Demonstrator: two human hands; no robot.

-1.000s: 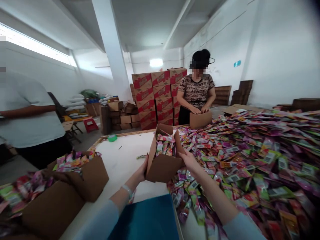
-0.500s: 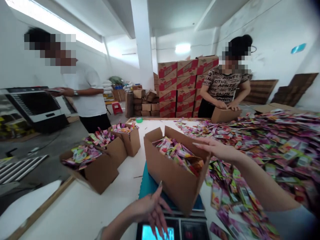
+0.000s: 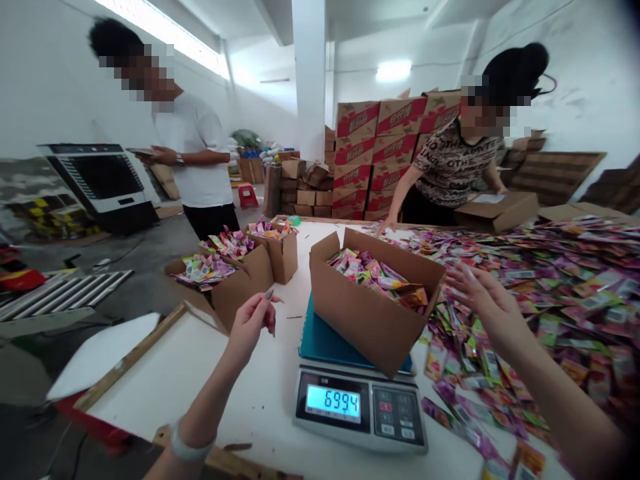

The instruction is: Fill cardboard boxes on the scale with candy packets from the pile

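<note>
A red stool (image 3: 247, 196) stands left of printed cartons (image 3: 356, 157).

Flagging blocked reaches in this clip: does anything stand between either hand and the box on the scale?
Nothing visible does. The right hand is close by the right end of the box; whether they touch is unclear. The left hand is left of the scale, with nothing visible between it and the box.

Strip window (image 3: 185, 37) glares white, upper left; lamp (image 3: 393, 70) glows, rear; scale display (image 3: 333, 402) shines blue. Floor (image 3: 145, 293), left: dim. Right-hand corners darken; edges stretch, soften. Two heads (image 3: 116, 39) partly pixelated.
</note>
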